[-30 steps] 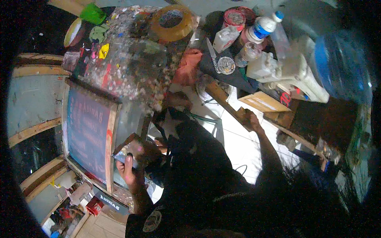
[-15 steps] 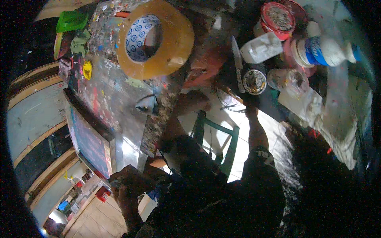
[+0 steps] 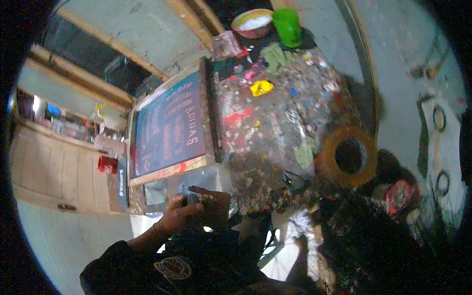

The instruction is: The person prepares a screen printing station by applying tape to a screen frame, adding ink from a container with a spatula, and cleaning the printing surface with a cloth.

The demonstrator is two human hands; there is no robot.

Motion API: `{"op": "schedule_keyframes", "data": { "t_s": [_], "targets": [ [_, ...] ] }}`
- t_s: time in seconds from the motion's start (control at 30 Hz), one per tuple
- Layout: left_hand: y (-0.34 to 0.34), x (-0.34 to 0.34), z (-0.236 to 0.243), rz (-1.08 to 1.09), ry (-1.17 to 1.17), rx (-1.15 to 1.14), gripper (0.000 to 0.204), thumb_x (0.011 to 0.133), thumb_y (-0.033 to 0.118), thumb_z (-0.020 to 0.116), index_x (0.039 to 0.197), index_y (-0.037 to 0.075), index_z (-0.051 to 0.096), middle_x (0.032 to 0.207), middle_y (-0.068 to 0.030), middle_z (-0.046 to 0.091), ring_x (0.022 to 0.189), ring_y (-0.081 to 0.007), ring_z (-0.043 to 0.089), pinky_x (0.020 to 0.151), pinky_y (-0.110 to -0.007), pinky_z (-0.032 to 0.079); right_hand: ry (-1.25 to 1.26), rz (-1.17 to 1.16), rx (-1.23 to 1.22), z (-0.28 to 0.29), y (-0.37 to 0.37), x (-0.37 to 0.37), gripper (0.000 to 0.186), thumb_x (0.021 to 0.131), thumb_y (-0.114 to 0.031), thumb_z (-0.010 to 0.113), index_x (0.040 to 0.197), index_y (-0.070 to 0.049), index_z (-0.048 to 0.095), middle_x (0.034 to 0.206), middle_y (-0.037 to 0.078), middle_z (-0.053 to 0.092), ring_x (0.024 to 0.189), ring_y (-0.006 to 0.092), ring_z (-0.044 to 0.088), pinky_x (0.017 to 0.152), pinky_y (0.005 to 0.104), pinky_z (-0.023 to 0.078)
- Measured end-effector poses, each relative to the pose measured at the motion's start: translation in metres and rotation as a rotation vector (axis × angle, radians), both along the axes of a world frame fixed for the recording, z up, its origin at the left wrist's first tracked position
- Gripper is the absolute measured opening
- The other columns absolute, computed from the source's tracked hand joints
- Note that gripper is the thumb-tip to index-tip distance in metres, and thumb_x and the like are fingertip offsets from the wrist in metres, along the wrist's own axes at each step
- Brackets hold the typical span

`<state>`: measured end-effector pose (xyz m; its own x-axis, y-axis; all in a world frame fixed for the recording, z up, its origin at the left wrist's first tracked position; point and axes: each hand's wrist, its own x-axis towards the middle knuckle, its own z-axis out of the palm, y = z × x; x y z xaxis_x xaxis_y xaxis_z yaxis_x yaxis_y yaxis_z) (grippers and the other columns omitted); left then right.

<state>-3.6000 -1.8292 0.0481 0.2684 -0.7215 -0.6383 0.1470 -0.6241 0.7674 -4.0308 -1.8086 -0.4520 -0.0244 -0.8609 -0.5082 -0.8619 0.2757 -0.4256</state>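
Note:
In my left hand (image 3: pixel 181 214), the fingers are closed round a flat, dark brown piece (image 3: pixel 215 206) with a pale grey edge. It is held just in front of a wooden screen-printing frame (image 3: pixel 169 128) with a blue mesh and lettering. My right hand (image 3: pixel 299 242) is low at the right, dim and blurred, close to a crumpled white material (image 3: pixel 309 228). Its fingers cannot be made out. A large roll of brownish tape (image 3: pixel 329 164) lies on the paint-spattered table (image 3: pixel 270 142), to the right of the frame.
A yellow scrap (image 3: pixel 261 88) and a pale green cloth (image 3: pixel 276 59) lie farther back on the table. Behind them are a bowl (image 3: pixel 252 29) with white contents and a green container (image 3: pixel 287 28). A red-rimmed tub (image 3: pixel 402 196) stands at the right.
My view has swung to the left, bringing the screen-printing frame to the middle. The tape roll now sits farther right. The knife and bottle have left view. My left hand still holds something.

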Motion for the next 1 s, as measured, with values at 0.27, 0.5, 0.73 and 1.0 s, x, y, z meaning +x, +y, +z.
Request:
{"op": "schedule_keyframes", "data": {
  "t_s": [0.27, 0.5, 0.73, 1.0],
  "targets": [
    [0.027, 0.060, -0.010, 0.256, 0.157, -0.274, 0.015, 0.088, 0.012, 0.064, 0.099, 0.002, 0.065, 0.092, -0.0054, 0.067, 0.080, -0.0153, 0.065, 0.072, -0.032, 0.054, -0.437, 0.453, -0.221, 0.381, -0.144, 0.098, 0.033, 0.086, -0.017, 0.064, 0.116, -0.004, 0.059, 0.107, 0.018, 0.065, 0.100, 0.0291, 0.064, 0.081, 0.0401, 0.050],
    [0.039, 0.101, -0.031, 0.409, -0.095, -0.353, 0.019, 0.088, 0.016, 0.065, 0.100, 0.002, 0.064, 0.093, -0.0036, 0.066, 0.083, -0.0142, 0.062, 0.079, -0.032, 0.049, -0.529, 0.691, -0.613, 0.507, -0.315, 0.324, 0.033, 0.088, -0.017, 0.064, 0.117, -0.002, 0.061, 0.108, 0.019, 0.067, 0.101, 0.0280, 0.066, 0.084, 0.0363, 0.051],
    [0.053, 0.114, -0.029, 0.540, 0.394, -0.530, 0.022, 0.086, 0.018, 0.065, 0.101, 0.001, 0.062, 0.091, -0.0031, 0.064, 0.078, -0.0128, 0.060, 0.070, -0.030, 0.048, -0.065, 0.432, -0.780, 0.429, -0.516, 0.486, 0.086, 0.077, -0.054, 0.070, 0.137, 0.000, 0.040, 0.128, 0.030, 0.052, 0.120, 0.0456, 0.051, 0.099, 0.0498, 0.043],
    [0.062, 0.144, -0.017, 0.702, 0.340, -0.350, 0.018, 0.084, 0.021, 0.066, 0.088, 0.005, 0.058, 0.078, 0.0002, 0.058, 0.069, -0.0116, 0.057, 0.065, -0.028, 0.046, 0.116, 0.251, -0.512, 0.444, -0.505, 0.528, 0.098, 0.071, -0.064, 0.068, 0.143, -0.010, 0.032, 0.138, 0.033, 0.039, 0.131, 0.0480, 0.037, 0.109, 0.0546, 0.029]
  ]
}}
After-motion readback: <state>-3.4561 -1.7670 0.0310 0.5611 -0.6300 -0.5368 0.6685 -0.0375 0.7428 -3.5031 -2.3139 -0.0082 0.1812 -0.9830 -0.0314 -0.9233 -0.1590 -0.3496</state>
